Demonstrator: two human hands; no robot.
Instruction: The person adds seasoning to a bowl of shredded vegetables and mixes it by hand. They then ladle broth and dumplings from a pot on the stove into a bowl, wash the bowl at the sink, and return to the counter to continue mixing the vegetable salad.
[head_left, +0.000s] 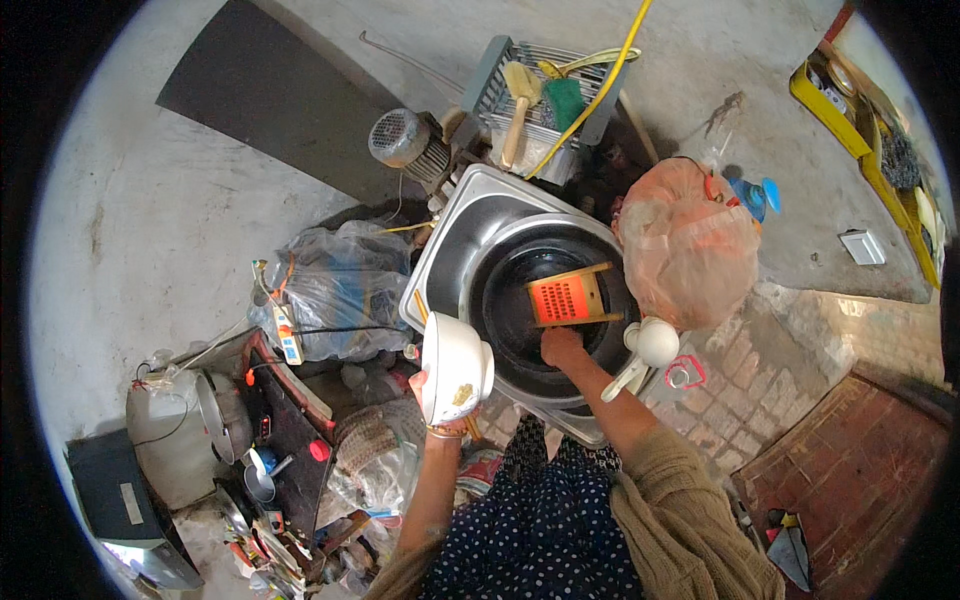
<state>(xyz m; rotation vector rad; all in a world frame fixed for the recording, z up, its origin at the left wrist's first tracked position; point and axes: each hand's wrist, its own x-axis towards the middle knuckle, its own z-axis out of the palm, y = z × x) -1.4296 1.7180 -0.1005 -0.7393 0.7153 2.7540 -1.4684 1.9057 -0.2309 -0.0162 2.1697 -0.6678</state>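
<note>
My left hand (450, 416) holds a white bowl (459, 367) tilted on its side, left of the sink; chopsticks show behind the bowl. My right hand (561, 346) is down inside a round metal basin (475, 300) that sits in the stainless steel sink (450, 225). Its fingers are at the lower edge of an orange grater with a wooden frame (562, 298), and their tips are hidden. Dark water appears to fill the bottom of the basin. Whether the fingers grip the grater cannot be told.
A dish rack (487, 82) with a brush (519, 112) and green scouring pad (564, 103) stands behind the sink. A yellow hose (592, 105) crosses it. Right are a filled plastic bag (686, 247) and a white ladle (656, 343); left, a motor (405, 142) and power strip (287, 334).
</note>
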